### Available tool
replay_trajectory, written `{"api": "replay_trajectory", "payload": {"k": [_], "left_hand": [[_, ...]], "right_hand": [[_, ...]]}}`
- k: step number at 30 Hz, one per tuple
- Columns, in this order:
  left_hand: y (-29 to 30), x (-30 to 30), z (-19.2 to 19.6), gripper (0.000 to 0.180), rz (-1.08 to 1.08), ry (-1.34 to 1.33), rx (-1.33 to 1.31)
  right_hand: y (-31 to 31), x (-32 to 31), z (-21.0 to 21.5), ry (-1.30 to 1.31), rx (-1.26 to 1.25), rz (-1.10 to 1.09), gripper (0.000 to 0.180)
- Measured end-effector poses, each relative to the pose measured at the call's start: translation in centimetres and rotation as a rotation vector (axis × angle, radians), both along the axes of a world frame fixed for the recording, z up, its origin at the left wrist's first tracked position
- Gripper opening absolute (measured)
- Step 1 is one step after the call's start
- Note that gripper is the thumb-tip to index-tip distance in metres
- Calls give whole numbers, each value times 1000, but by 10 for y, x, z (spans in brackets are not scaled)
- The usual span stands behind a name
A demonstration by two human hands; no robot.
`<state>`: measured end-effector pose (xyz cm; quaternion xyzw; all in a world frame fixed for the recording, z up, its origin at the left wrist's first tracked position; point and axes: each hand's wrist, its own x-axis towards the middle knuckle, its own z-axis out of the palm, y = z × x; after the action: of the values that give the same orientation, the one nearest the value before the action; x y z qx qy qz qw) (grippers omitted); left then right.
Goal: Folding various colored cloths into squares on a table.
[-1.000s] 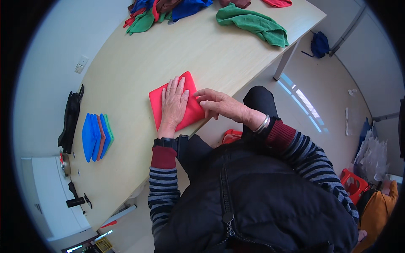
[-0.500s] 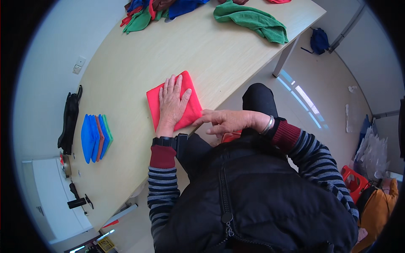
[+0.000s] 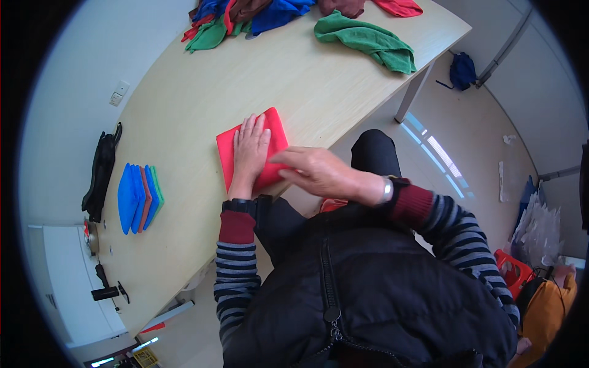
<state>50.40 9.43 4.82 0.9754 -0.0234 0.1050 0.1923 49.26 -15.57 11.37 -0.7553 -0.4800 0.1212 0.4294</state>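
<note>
A red cloth (image 3: 277,135), folded into a square, lies near the table's front edge. My left hand (image 3: 250,150) rests flat on top of it, fingers stretched out over its middle. Over the cloth's right side hovers my right hand (image 3: 316,172), thumb and fingers apart and fingertips slightly blurred. Whether those fingertips touch the cloth is hard to make out. Nothing shows in the grasp of either hand.
Folded blue, brown and green cloths (image 3: 136,199) form a row on the table (image 3: 184,129) at left. Loose coloured cloths (image 3: 230,15) are heaped at the far edge, with a crumpled green cloth (image 3: 371,43) to their right. A black object (image 3: 103,172) lies along the left edge.
My right hand has moved up and left from the cloth's lower right corner to over its right side. The left hand stays flat on the cloth. The view has shifted slightly.
</note>
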Motion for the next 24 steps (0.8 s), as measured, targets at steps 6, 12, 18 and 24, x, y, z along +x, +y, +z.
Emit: {"api": "replay_trajectory", "payload": {"k": [6,12,18,24], "left_hand": [[8,-25,8,54,16,-90,-3],[9,-40,-1,54,147,-64,175],[11,-50,3,57,234,-27,200],[-1,-52,19,57,277,18,282]], "right_hand": [[77,7,-40,-435,-35,-295,63],[80,23,-58,-504,-218,-323,71],[71,31,-57,-447,-231,-358,69],[63,45,-38,-528,-386,-520,68]]}}
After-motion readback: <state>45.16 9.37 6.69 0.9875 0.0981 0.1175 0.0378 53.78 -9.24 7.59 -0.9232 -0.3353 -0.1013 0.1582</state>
